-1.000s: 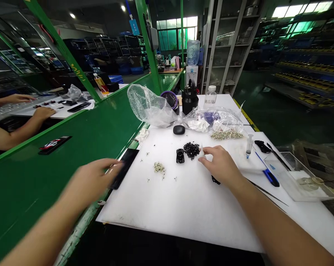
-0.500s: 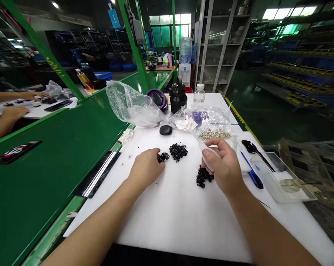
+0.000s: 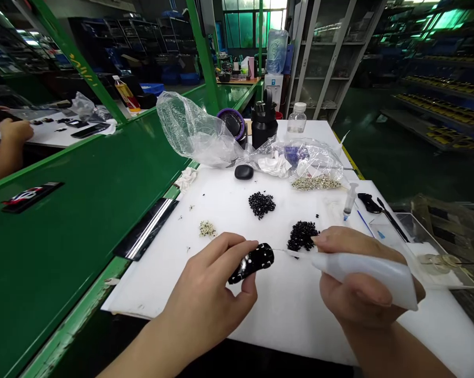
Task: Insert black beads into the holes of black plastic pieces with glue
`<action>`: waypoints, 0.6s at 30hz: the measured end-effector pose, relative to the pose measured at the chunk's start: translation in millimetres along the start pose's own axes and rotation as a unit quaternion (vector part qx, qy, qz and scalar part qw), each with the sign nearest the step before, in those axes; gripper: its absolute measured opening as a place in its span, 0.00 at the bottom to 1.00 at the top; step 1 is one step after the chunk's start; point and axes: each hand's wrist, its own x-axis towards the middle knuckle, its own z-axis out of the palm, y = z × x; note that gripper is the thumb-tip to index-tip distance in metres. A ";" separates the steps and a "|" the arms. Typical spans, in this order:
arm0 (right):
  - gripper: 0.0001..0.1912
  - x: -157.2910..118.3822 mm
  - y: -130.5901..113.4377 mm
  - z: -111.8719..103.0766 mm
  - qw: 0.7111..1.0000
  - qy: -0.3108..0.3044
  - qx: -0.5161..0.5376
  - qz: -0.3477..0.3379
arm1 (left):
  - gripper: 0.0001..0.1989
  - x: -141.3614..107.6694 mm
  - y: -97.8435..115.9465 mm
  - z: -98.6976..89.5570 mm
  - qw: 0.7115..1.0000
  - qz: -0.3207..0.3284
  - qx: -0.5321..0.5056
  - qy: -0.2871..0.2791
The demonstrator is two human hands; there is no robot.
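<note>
Between the fingers and thumb of my left hand is a glossy black curved piece, with small white marks along its edges. My right hand is wrapped round a translucent white squeeze bottle, tipped on its side. Its thin nozzle points left and reaches the right end of the black piece; whether it touches, I cannot tell. Beyond my hands lie two piles of small black parts, a far pile and a right pile. A small heap of pale bits lies beyond my left hand.
Clear plastic bags, a black oval object and a black bottle stand or lie towards the back. On the right are a syringe and a clear tray. A co-worker's hand shows beyond the green partition.
My left hand has raised the black piece off the table and nearer to me. My right hand has tilted the bottle from upright to lying level, with its nozzle at the piece.
</note>
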 end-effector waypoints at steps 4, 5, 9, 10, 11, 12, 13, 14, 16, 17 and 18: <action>0.19 1.1 2.6 11.4 0.997 0.069 0.045 -0.007 | 0.21 -0.6 -1.6 0.5 1.000 -0.008 -0.009 -0.015; 0.18 1.0 3.8 13.2 0.996 0.067 0.052 -0.015 | 0.21 -1.1 -1.4 0.9 1.000 -0.010 -0.009 -0.016; 0.17 -0.6 6.5 14.7 0.997 0.057 0.050 -0.026 | 0.22 -2.1 0.5 1.8 1.000 -0.009 -0.009 -0.016; 0.17 -0.8 6.5 14.3 0.997 0.054 0.047 -0.024 | 0.21 -2.0 0.8 1.8 1.000 -0.009 -0.009 -0.016; 0.17 -0.9 6.4 13.8 0.997 0.055 0.046 -0.023 | 0.21 -1.8 0.9 1.8 1.000 -0.009 -0.009 -0.016; 0.17 -0.8 6.2 13.5 0.997 0.054 0.044 -0.022 | 0.21 -1.5 0.9 1.9 1.000 -0.009 -0.011 -0.017; 0.17 -0.6 6.1 13.3 0.997 0.054 0.043 -0.023 | 0.21 -1.2 0.9 1.9 1.000 -0.008 -0.013 -0.017; 0.17 -0.3 6.0 13.3 0.997 0.052 0.043 -0.025 | 0.21 -0.9 0.7 2.0 1.000 -0.007 -0.015 -0.017; 0.16 0.2 6.2 13.7 0.997 0.050 0.049 -0.026 | 0.21 -0.4 0.5 2.1 1.000 -0.005 -0.017 -0.017; 0.15 0.3 6.4 14.0 0.997 0.050 0.053 -0.026 | 0.21 -0.2 0.6 2.2 1.000 -0.005 -0.016 -0.017; 0.15 0.4 6.5 14.3 0.997 0.048 0.056 -0.027 | 0.21 -0.1 0.7 2.2 1.000 -0.004 -0.015 -0.017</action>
